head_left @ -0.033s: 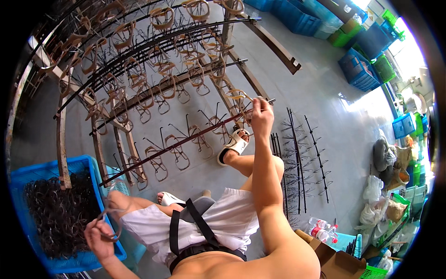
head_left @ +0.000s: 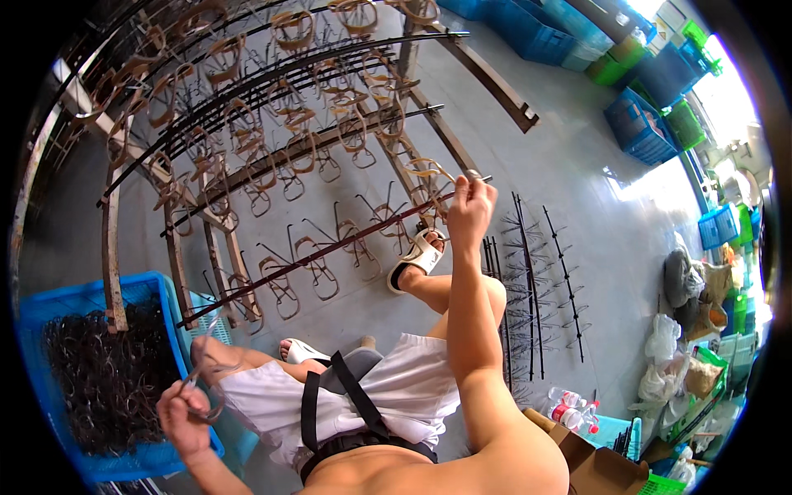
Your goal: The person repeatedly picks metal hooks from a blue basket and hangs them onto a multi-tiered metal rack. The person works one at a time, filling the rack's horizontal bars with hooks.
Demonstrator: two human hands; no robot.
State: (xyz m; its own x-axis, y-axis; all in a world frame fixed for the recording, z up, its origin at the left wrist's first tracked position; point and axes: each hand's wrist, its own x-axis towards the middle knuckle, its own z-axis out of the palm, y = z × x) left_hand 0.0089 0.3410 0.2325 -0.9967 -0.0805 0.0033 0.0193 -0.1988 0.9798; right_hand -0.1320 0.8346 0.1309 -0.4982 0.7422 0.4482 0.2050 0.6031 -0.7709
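My left hand [head_left: 183, 419] is closed on a brownish eyeglass frame [head_left: 216, 388], whose thin parts stick up past my fingers and are partly blurred. It is beside a blue crate [head_left: 161, 285] heaped with dark eyeglass frames [head_left: 103, 379]. My right hand [head_left: 472, 216] pinches the right end of a long dark red rod [head_left: 330, 248]. From this rod hang several eyeglass frames [head_left: 315, 268]. A yellowish frame [head_left: 431, 172] shows just left of my right fingers; whether they touch it is hard to see.
Ahead stands a rusty metal rack [head_left: 169, 264], with more rods of hanging frames. Bristled black rods [head_left: 528, 280] lie on the floor right of my leg. Blue crates [head_left: 639, 124] stand far right. Nearer are plastic bags [head_left: 664, 363], bottles [head_left: 573, 408] and a cardboard box [head_left: 598, 462].
My left hand and its eyeglass frame have moved slightly right. My right hand stays at the rod's end, and the view has shifted a little.
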